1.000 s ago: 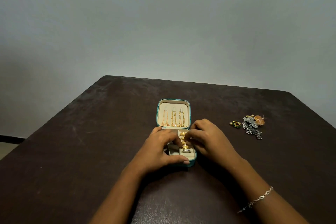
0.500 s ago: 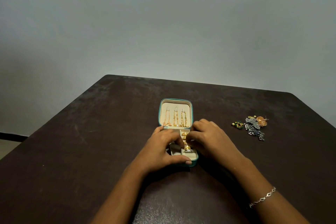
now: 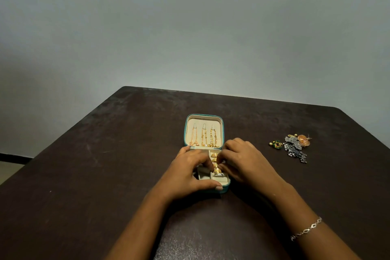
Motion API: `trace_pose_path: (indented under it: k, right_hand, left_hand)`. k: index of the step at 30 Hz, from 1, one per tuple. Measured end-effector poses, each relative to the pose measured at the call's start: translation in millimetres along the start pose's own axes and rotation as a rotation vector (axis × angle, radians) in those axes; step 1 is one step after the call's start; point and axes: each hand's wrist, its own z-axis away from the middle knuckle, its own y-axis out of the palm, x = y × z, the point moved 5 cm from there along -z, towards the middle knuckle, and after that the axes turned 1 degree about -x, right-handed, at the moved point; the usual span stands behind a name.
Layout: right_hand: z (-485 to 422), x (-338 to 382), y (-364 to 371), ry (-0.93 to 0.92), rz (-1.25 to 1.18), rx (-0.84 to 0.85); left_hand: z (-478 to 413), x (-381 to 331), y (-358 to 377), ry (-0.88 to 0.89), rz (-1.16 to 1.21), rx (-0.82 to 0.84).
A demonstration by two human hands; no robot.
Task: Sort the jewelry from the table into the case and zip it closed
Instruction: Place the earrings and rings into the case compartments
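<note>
Teal case (image 3: pixel 185 133), 2 hands (image 3: pixel 187 175) (image 3: pixel 248 163) at its rings (image 3: pixel 214 155)

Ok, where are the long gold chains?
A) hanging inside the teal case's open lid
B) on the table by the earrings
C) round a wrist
A: the three long gold chains hang against the cream lining in the open lid of the small teal zip case.

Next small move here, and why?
Probably push the ring fully down into the case: the right hand pinches it among the seated rings, the left hand holds the case, and earrings wait on the table.
</note>
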Motion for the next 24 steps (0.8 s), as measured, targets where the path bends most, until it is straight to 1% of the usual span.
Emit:
trace_pose_path:
  k: [3, 5, 11, 13, 17, 19, 22, 24]
  right_hand:
    - [-0.2, -1.6, 2.7, 0.005, -0.002, 0.054]
    - [-1.3, -2.1, 2.3, 0.008, 0.006, 0.061]
    - [-1.1, -2.9, 3.2, 0.021, -0.006, 0.085]
    - [1.0, -5.3, 5.5, 0.053, -0.033, 0.118]
    - [4.4, -13.5, 5.0, 0.202, -0.116, 0.147]
    - [4.8, -15.3, 5.7, 0.242, -0.119, 0.168]
    - [3.8, -9.4, 5.2, 0.206, -0.109, 0.204]
    - [3.4, -7.9, 4.5, 0.197, -0.091, 0.199]
  left_hand:
    - [-0.2, 0.5, 0.7, -0.004, -0.006, 0.013]
    - [0.1, 0.4, 0.7, -0.016, -0.007, 0.026]
    - [1.3, -1.0, -0.9, -0.125, -0.001, 0.033]
    - [1.1, -2.0, -0.4, -0.117, -0.016, 0.05]
    - [0.7, 0.2, 0.9, -0.083, -0.032, 0.064]
    - [0.5, 2.0, 1.0, -0.088, -0.034, 0.064]
    - [1.1, 1.1, 0.4, -0.105, -0.011, 0.064]
    - [0.8, 0.5, 0.4, -0.102, -0.003, 0.065]
